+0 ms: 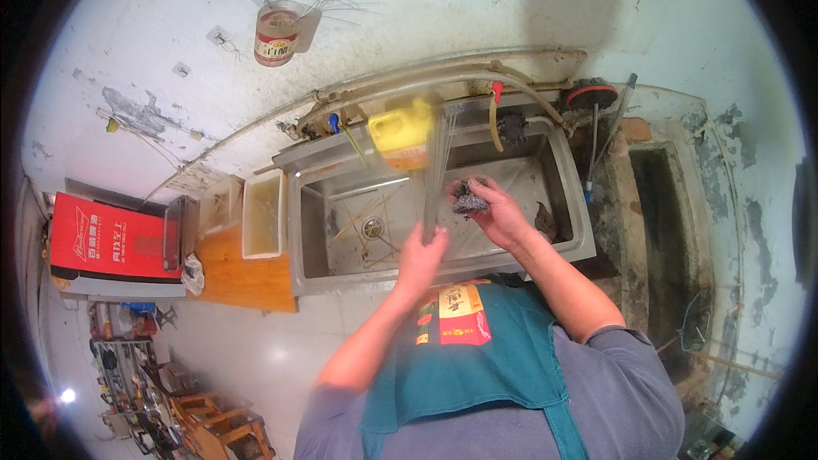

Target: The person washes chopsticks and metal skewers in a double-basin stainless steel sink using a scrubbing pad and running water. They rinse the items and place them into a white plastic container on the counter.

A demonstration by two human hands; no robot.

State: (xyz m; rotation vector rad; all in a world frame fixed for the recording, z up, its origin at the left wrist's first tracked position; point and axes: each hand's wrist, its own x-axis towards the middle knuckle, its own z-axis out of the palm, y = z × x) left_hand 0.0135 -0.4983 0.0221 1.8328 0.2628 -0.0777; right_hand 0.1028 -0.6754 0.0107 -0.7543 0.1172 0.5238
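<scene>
Over the middle of a steel double sink (441, 273), my left hand (423, 255) grips the lower end of a bundle of thin metal skewers or rods (438, 172), which stands upright and is blurred. Just to the right of the bundle, my right hand (495, 211) holds a dark scouring pad (470, 198), apparently metal wool. Thin sticks (364, 220) lie scattered around the drain in the left basin. Behind the bundle, a yellow plastic jug (399, 134) is at the sink's back edge. A dark, leaf-like scrap (544, 222) lies in the right basin.
A blue-handled tap (333, 122) and a red-handled tap (497, 91) with hoses are at the back. Left of the sink, a white tub (264, 214) stands on a wooden board (236, 271). A jar with wires (277, 35) hangs on the wall. Long-handled tools (594, 140) lean at the right.
</scene>
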